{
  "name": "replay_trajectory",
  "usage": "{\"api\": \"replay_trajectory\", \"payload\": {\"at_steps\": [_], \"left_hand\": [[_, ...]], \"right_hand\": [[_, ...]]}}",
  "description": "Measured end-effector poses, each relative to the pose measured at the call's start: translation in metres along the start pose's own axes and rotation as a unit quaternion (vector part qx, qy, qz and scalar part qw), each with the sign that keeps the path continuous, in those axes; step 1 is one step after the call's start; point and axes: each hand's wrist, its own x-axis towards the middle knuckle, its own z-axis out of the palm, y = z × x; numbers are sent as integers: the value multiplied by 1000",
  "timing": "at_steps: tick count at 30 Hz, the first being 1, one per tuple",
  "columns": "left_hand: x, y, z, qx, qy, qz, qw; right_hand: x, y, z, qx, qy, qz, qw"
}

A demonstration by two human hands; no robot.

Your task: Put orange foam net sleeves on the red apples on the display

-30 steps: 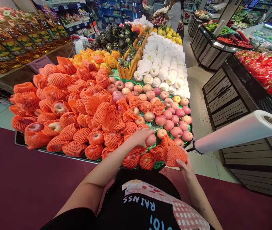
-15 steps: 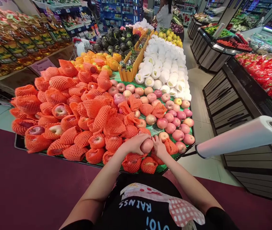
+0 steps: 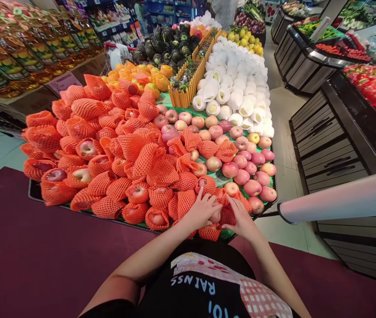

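Observation:
Near the front edge of the fruit display, my left hand (image 3: 203,210) bends over a pinkish apple (image 3: 216,216). Its index finger points outward, while the other fingers lie over the fruit and partly hide it. Just to the right, my right hand (image 3: 243,221) curves with thumb and fingers apart around a red foam net (image 3: 228,216); I cannot tell what that net contains. A bare apple (image 3: 232,189) lies beyond my right fingertips. Many apples in orange-red foam nets (image 3: 118,187) are heaped to the left. Loose pink apples (image 3: 252,187) lie on green matting to the right.
White-netted fruit (image 3: 237,97) lies behind the apples, beside a small yellow picket-fence planter (image 3: 183,95). A roll of plastic bags (image 3: 340,198) juts out at the right edge. Oil bottles (image 3: 18,62) stand left; dark vegetable stands (image 3: 330,128) line the right aisle.
The apple in my left hand has moved down and to the right, toward the front of the display. My right hand has shifted right and its fingers have spread. The view has tilted slightly.

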Motion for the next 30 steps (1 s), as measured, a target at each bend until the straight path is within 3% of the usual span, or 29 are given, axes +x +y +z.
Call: {"api": "replay_trajectory", "payload": {"at_steps": [2, 4, 8, 11, 14, 18, 21, 25, 30], "left_hand": [[6, -7, -9, -8, 28, -14, 999], [11, -24, -23, -1, 96, -55, 994], [13, -80, -51, 62, 251, -199, 945], [6, -120, -60, 84, 268, -230, 932], [-9, -137, -62, 103, 267, -217, 933], [-37, -125, -61, 94, 379, -204, 898], [-57, -105, -53, 67, 479, -211, 850], [-77, -84, -36, 3, 493, -208, 845], [-95, -68, -22, -52, 530, -248, 809]], "right_hand": [[-3, -7, 1, 16, 5, -8, 1000], [-2, -13, 4, 24, 12, -10, 1000], [6, -24, 16, 14, 15, 4, 1000], [11, -32, 30, -15, 34, 40, 998], [17, -40, 40, -33, 73, 66, 995], [26, -56, 26, -84, 92, 51, 991], [31, -69, 8, -129, 30, 32, 991], [33, -71, 11, -190, -56, 28, 980], [31, -58, 32, -207, -63, 26, 976]]}}
